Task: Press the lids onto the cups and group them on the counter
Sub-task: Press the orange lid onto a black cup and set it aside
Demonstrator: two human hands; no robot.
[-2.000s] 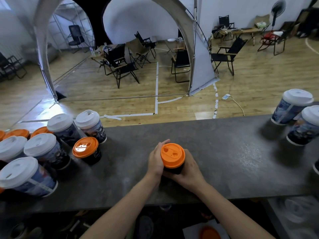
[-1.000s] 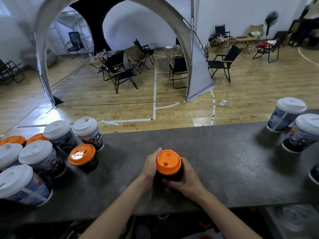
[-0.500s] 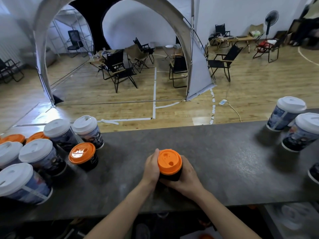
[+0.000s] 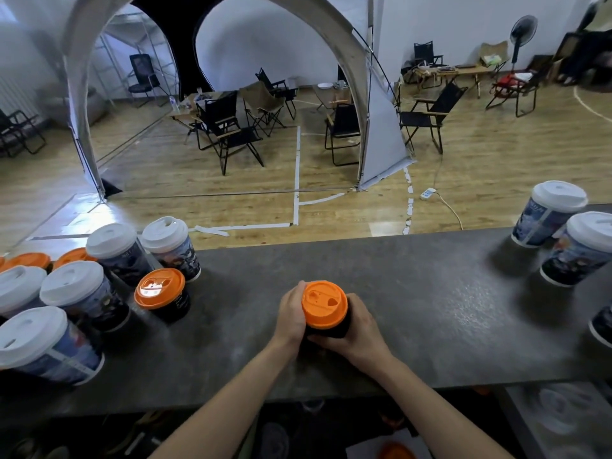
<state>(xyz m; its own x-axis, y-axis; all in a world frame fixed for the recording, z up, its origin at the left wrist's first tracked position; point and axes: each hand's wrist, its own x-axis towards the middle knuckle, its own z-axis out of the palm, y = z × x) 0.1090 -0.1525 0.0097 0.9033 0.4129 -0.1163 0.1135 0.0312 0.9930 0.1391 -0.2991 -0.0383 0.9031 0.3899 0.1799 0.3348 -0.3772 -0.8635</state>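
A small black cup with an orange lid (image 4: 324, 303) stands near the front middle of the dark counter (image 4: 414, 293). My left hand (image 4: 291, 314) grips its left side and my right hand (image 4: 359, 329) wraps its right side and base. Another orange-lidded black cup (image 4: 160, 293) stands to the left. Around it sit several tall white-lidded printed cups (image 4: 71, 293) and two more orange lids (image 4: 26, 261). At the right end stand two white-lidded cups (image 4: 549, 212), with the edge of a third cup (image 4: 601, 324) below them.
Beyond the counter's far edge lies a wooden floor with folding chairs (image 4: 228, 130), a tent arch (image 4: 381, 127) and a fan (image 4: 521, 31). An orange lid (image 4: 395, 452) lies on a sheet below the counter's near edge.
Both hands stay wrapped round the orange-lidded cup in the same spot. The left fingers have closed more tightly on its side. The view has shifted slightly.
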